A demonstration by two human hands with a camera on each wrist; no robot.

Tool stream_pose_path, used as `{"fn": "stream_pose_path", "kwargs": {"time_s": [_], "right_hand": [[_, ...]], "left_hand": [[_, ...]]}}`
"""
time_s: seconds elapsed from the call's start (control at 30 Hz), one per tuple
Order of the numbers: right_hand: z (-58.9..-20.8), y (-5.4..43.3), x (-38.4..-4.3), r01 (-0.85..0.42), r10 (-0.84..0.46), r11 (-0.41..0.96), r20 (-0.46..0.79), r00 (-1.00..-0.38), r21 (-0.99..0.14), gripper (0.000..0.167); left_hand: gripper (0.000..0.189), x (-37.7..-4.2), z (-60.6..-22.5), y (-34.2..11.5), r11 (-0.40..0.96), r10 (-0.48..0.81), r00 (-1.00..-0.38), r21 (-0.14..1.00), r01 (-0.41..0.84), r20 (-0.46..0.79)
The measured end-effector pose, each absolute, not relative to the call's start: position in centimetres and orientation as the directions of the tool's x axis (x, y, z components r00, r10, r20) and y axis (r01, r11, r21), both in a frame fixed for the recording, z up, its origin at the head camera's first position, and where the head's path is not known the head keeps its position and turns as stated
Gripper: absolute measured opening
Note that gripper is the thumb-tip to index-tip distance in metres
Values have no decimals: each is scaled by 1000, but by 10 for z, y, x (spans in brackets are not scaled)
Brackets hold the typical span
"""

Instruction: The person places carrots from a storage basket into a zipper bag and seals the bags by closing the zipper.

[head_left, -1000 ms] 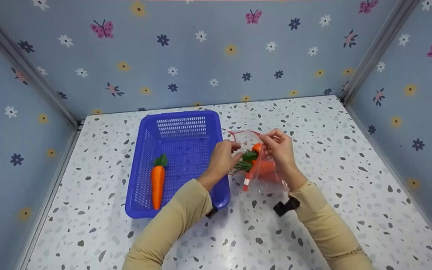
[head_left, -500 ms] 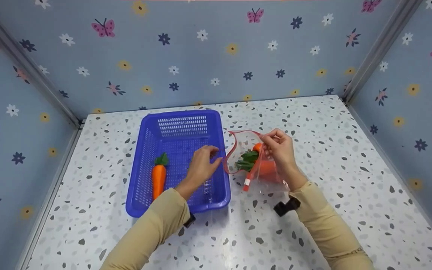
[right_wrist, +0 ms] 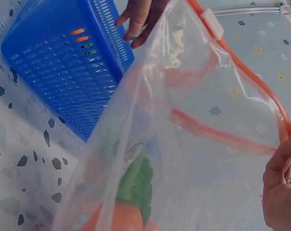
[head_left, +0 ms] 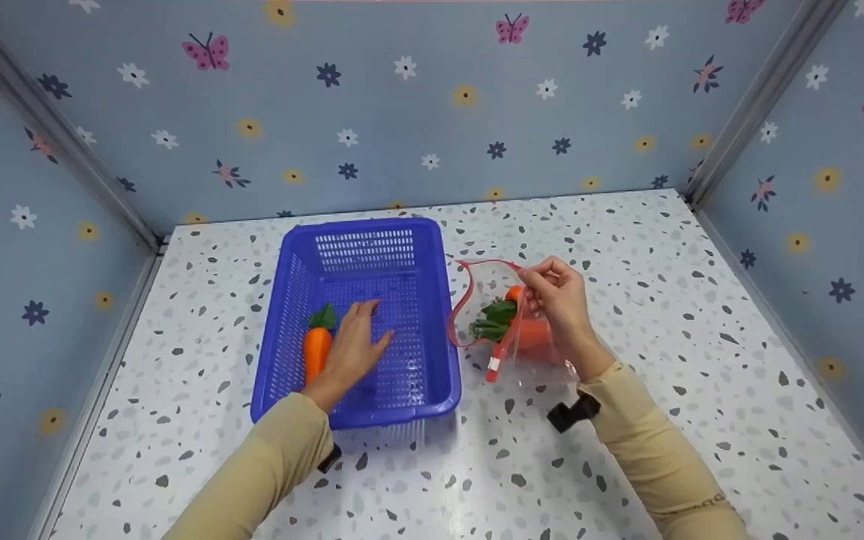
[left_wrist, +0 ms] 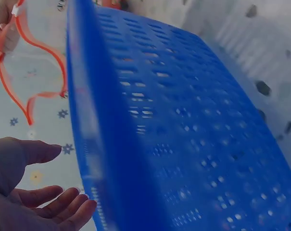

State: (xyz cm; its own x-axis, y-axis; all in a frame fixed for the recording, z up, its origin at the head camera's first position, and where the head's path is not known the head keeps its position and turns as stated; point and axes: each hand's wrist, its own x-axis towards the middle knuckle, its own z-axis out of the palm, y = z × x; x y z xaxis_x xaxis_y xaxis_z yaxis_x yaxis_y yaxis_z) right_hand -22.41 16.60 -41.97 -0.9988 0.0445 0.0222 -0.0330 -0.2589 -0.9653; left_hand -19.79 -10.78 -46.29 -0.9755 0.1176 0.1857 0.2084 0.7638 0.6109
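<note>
In the head view a carrot [head_left: 316, 349] with green leaves lies along the left side of a blue plastic basket [head_left: 447, 375]. My left hand [head_left: 355, 345] is over the basket just right of that carrot, fingers spread and holding nothing; its forearm hides the carrot's lower end. To the basket's right, my right hand [head_left: 561, 296] pinches the red rim of a clear zip bag [head_left: 496, 281], whose mouth gapes toward the basket. Inside the bag are orange carrots [head_left: 531, 334] with green tops. The right wrist view shows the bag's white slider [right_wrist: 212, 24] and a leafy carrot top [right_wrist: 138, 185] through the plastic.
The basket and bag rest on a white speckled table [head_left: 672, 300]. Blue flowered panels [head_left: 417, 112] rise at the back and both sides, joined by metal posts [head_left: 769, 97].
My left hand has let go of the bag's mouth and moved left across the basket to beside the carrot there. My right hand keeps its grip on the bag's rim.
</note>
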Motion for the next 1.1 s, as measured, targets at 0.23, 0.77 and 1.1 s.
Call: {"fn": "stream_pose_path", "kwargs": {"time_s": [0.23, 0.77, 1.1], "right_hand": [[-421, 166, -225, -18, 56, -242, 4, -998, -970, 13], [-420, 165, -224, 2, 66, -235, -18, -998, -972, 12], [-421, 166, -224, -8, 53, -226, -4, -999, -974, 11]], "left_hand": [[55, -202, -476, -136, 830, 58, -985, 541, 138, 162], [65, -206, -501, -173, 840, -17, -998, 542, 21, 66], [64, -208, -507, -179, 859, -31, -999, 511, -16, 23]]}}
